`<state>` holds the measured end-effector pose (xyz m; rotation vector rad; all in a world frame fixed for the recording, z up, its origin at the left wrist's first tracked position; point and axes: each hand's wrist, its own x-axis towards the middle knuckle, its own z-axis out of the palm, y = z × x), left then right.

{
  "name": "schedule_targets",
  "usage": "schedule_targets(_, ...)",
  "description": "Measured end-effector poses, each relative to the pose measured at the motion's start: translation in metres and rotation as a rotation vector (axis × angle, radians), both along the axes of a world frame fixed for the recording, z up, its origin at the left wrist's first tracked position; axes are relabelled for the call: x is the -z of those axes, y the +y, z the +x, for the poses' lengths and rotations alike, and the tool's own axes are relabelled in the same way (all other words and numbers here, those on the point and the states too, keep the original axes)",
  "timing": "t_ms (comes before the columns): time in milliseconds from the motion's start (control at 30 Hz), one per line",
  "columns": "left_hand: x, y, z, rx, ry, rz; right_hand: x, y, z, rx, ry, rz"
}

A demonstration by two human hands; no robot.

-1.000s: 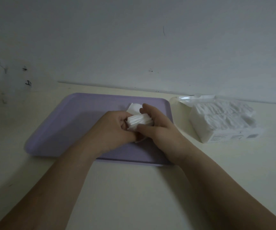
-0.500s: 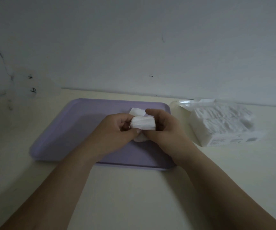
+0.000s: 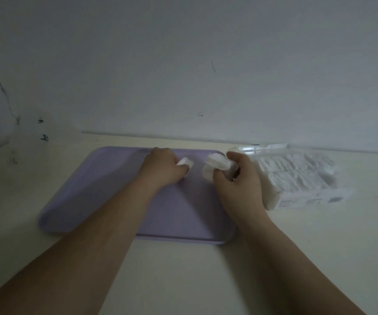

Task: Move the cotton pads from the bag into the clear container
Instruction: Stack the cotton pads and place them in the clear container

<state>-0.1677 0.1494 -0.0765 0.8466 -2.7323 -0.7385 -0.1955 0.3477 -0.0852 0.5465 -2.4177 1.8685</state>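
Pinching with curled fingers [image 3: 220,178]: small wad of pads [image 3: 185,162] in left hand [image 3: 163,169], looser fan [image 3: 216,164] in right hand [image 3: 238,178], both over tray's [image 3: 92,189] far right part. Could shed outer pads if swung fast. Bag [image 3: 297,176] just right of tray; faint container [image 3: 30,144] well left of it, wall [image 3: 183,64] close behind, so path across tray.
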Motion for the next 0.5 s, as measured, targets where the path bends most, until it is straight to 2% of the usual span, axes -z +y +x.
schedule_targets(200,0.001,0.007,0.019,-0.001,0.234,0.329,-0.001,0.001,-0.004,-0.01,-0.042,-0.069)
schedule_targets(300,-0.009,0.009,0.042,0.016,0.365,0.556,-0.001,0.003,-0.006,-0.033,-0.05,-0.086)
schedule_targets(400,-0.021,0.015,0.064,0.089,0.487,0.767,-0.001,0.004,-0.01,-0.065,-0.05,-0.079)
schedule_targets(500,-0.023,0.019,0.079,0.209,0.551,0.9,0.003,0.001,-0.012,-0.13,-0.073,-0.098)
